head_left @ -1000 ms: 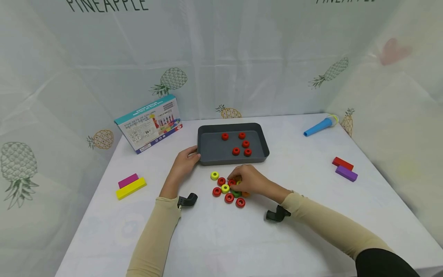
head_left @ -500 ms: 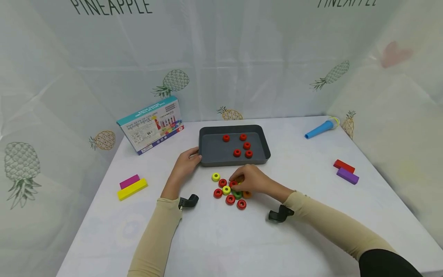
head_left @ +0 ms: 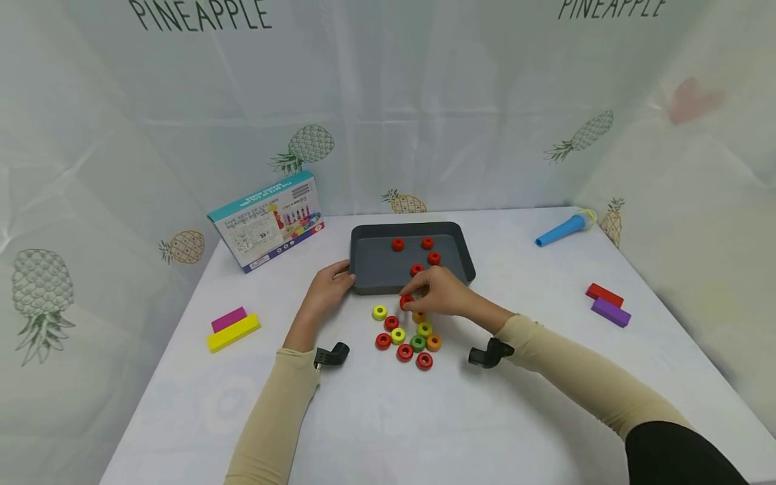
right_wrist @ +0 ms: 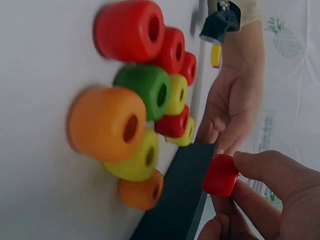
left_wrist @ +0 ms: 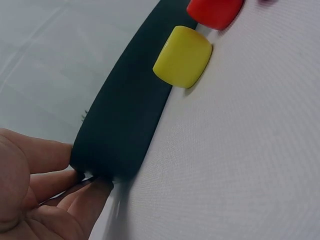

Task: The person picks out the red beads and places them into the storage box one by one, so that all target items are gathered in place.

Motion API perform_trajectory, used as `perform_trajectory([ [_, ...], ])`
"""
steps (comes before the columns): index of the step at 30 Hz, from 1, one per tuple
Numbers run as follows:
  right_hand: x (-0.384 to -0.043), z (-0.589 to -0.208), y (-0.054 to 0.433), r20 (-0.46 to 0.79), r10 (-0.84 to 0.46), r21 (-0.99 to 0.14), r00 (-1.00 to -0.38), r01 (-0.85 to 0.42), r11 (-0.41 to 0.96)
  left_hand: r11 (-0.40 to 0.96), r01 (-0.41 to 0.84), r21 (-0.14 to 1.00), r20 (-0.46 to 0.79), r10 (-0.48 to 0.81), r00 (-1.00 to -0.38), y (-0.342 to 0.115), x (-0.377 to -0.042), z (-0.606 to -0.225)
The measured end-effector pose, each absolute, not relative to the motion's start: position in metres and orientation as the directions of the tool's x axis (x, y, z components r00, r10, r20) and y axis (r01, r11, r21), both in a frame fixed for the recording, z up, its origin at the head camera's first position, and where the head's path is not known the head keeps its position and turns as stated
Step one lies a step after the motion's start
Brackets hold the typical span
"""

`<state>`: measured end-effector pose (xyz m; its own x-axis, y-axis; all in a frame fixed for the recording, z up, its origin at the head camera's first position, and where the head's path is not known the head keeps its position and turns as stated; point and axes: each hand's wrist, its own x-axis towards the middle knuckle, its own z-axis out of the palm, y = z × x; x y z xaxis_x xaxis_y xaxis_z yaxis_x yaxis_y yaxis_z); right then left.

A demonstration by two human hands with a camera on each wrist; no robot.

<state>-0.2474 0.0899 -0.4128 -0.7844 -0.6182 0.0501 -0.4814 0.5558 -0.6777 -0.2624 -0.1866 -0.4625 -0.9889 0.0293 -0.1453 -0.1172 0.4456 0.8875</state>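
Observation:
My right hand [head_left: 441, 292] pinches a red bead [right_wrist: 220, 175] between thumb and fingertips, raised just before the front wall of the dark grey tray [head_left: 377, 268]. My left hand [head_left: 326, 295] holds that tray at its front left corner, thumb and fingers around the edge in the left wrist view. Several red beads [head_left: 397, 244] lie inside the tray, partly hidden behind my right hand. A loose group in front of it has red beads [head_left: 383, 341], yellow beads [head_left: 379, 312], orange beads [head_left: 433, 343] and a green bead [head_left: 418, 343], holes facing up.
A printed toy box [head_left: 267, 221] leans at the back left. Magenta and yellow blocks [head_left: 234, 333] lie at left, red and purple blocks [head_left: 611, 312] at right. Near the back right edge is a blue toy microphone [head_left: 560, 230]. A pineapple-print curtain [head_left: 485, 101] rises behind the table.
My right hand has taken a red bead from the group and lifted it toward the tray, uncovering the yellow and orange beads beneath. My left hand stays at the tray corner.

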Motion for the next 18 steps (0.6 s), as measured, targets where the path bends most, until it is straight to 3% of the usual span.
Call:
perform_trajectory([
  [7, -0.273, -0.402, 0.083, 0.054, -0.597, -0.651, -0.8, -0.482, 0.587, 0.438, -0.113, 0.892, -0.139, 0.026, -0.99, -0.186, -0.263, -0.464],
  [18, -0.31, -0.391, 0.077, -0.063, -0.513, -0.668, -0.856, -0.346, 0.659, 0.434, -0.111, 0.894, -0.137, 0.028, -0.99, -0.188, -0.264, -0.466],
])
